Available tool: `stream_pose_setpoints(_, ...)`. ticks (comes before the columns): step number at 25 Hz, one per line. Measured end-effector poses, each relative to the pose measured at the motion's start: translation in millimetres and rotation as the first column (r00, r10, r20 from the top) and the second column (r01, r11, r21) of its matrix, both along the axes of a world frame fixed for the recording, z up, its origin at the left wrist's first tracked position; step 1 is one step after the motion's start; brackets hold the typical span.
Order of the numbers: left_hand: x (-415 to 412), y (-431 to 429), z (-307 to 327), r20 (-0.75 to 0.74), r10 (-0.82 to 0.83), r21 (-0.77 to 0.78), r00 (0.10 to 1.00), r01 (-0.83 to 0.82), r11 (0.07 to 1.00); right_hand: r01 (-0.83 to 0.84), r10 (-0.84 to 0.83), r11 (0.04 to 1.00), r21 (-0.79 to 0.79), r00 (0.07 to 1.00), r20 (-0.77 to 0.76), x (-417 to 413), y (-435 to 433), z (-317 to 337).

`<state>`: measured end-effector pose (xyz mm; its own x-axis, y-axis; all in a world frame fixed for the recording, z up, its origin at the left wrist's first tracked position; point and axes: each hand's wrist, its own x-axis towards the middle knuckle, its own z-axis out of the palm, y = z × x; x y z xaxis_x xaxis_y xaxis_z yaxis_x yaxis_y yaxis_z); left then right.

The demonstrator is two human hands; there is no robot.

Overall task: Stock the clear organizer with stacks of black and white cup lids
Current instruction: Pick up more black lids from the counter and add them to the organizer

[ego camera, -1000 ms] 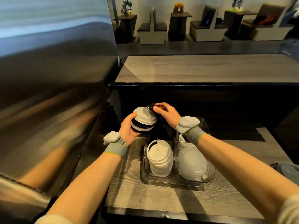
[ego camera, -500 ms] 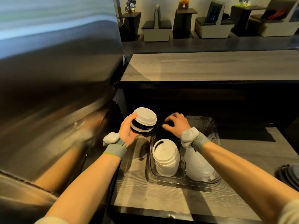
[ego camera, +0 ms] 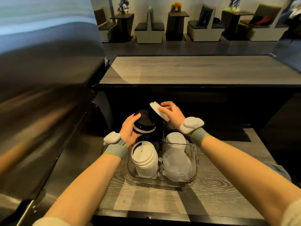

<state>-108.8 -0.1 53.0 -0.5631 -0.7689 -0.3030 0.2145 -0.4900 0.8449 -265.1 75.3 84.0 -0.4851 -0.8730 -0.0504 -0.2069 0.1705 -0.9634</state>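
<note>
A clear organizer (ego camera: 162, 181) sits on the low wooden counter. Its near-left compartment holds a stack of white lids (ego camera: 145, 158); the near-right one holds a frosted white stack (ego camera: 177, 165), with another white stack (ego camera: 175, 139) behind it. My left hand (ego camera: 129, 130) grips a short stack of black lids (ego camera: 144, 121) with a white lid at its bottom, above the organizer's dark far-left compartment. My right hand (ego camera: 171, 114) holds a single white lid (ego camera: 158, 110), tilted, just right of and above the black stack.
A large stainless steel surface (ego camera: 42, 103) fills the left side, close to my left arm. A higher wooden counter (ego camera: 195, 70) runs behind the organizer. A grey object (ego camera: 280, 170) lies at the right, partly hidden by my right arm. Booth seats stand far back.
The white lid that topped the stack in my left hand is now in my right hand, lifted off to the right. The black lids beneath it show.
</note>
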Motion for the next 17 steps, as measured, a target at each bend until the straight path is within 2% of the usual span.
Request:
stream_pose_setpoints(2,-8.7,3.1,-1.6,0.005,0.028,0.008,1.0,-0.028,1.0,0.03,0.028,0.977,0.211,0.963,-0.27,-26.4,9.6,-4.8)
stream_pose_setpoints(4,-16.1,8.3,-0.7,0.008,0.045,0.015,0.999,-0.045,0.999,0.051,0.228,0.878,0.475,0.829,-0.511,-44.8,19.9,-15.6)
stream_pose_setpoints(7,-26.1,14.9,-2.7,0.026,0.077,0.046,0.997,-0.078,0.996,0.011,0.478,0.773,0.634,0.647,-0.594,-51.8,28.8,-36.4)
stream_pose_setpoints(10,-30.7,16.4,-4.2,0.024,0.084,0.118,0.996,-0.086,0.989,-0.013,0.584,0.732,0.681,0.527,-0.618,-52.4,28.7,-51.4)
stream_pose_setpoints(11,-29.9,16.5,-4.5,0.009,0.075,0.133,0.997,-0.076,0.988,0.002,0.547,0.762,0.648,0.534,-0.645,-51.6,28.4,-50.7)
stream_pose_setpoints(12,-29.6,17.3,-3.8,-0.001,0.076,0.141,0.997,-0.075,0.987,0.004,0.465,0.819,0.574,0.582,-0.667,-51.2,27.4,-46.3)
stream_pose_setpoints(13,-29.5,16.8,-4.9,-0.008,0.079,0.14,0.997,-0.077,0.987,-0.026,0.363,0.884,0.466,0.668,-0.65,-49.8,25.8,-39.8)
stream_pose_setpoints(15,-30.7,17.4,-6.4,-0.012,0.078,0.138,0.997,-0.075,0.988,-0.174,0.265,0.956,0.237,0.857,-0.442,-42.2,22.5,-23.9)
stream_pose_setpoints(16,-32.4,20.3,-5.1,-0.009,0.068,0.139,0.998,-0.066,0.988,-0.269,0.313,0.948,0.171,0.888,-0.336,-37.3,20.5,-16.4)
stream_pose_setpoints(17,-34.2,21.7,-6.2,0.0,0.061,0.136,0.998,-0.06,0.989,-0.345,0.377,0.925,0.155,0.878,-0.295,-32.3,17.8,-12.2)
